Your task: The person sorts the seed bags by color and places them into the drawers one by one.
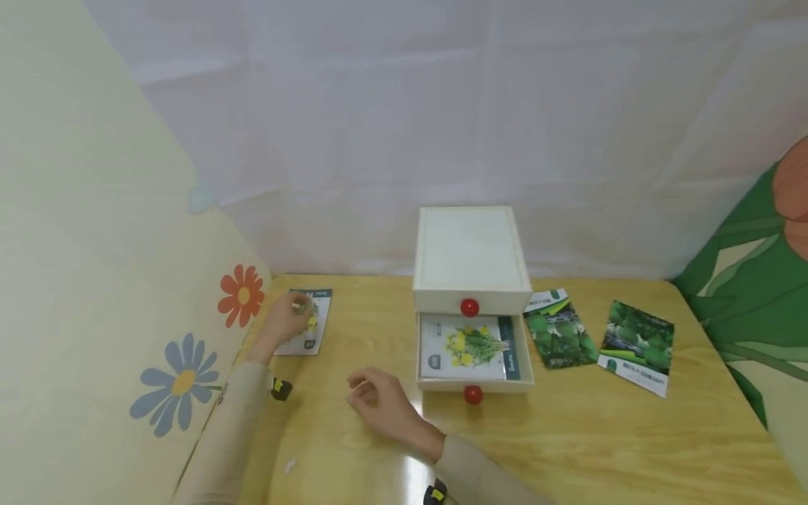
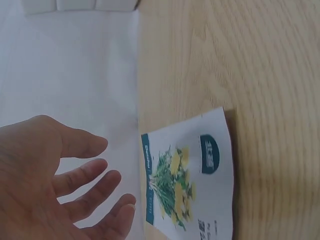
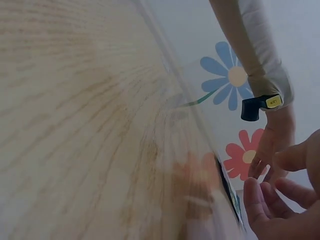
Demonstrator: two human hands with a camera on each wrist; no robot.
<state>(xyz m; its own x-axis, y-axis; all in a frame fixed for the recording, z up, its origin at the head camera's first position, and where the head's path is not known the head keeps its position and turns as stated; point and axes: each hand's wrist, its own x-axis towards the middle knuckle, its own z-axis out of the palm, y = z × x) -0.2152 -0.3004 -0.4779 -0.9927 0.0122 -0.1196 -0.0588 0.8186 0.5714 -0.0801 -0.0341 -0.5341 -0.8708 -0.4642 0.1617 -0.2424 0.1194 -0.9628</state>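
The flower pkt (image 1: 318,324) lies at the far L corner of the table (image 1: 360,315), its dark band toward the rear cloth (image 1: 353,126); it shows yellow blossoms w/ green stems. The L hand (image 1: 287,321) is right at it, covering part of it in the head view. Its fingers are loosely bent and a bit apart, so the grip is moderately wide and holds nothing; the L wrist view shows a gap btw. fingertips and pkt. To the R, nearer to the person, the R hand (image 1: 385,403) is above the table, relaxed, fingers softly curved, thumb near them, a narrow grip w/ nothing inside. Just beside it is the white cabinet (image 1: 470,245), w/ its lower drawer (image 1: 445,386) slid out; inside lies a similar pkt (image 1: 463,347), flat. Each drawer front has a red knob (image 1: 473,395). Farther R are 2 green pkts (image 1: 560,333), corners very close; I can't tell if they touch. On the L wall panel (image 1: 82,280) are a red flower (image 1: 243,296) & a blue one.
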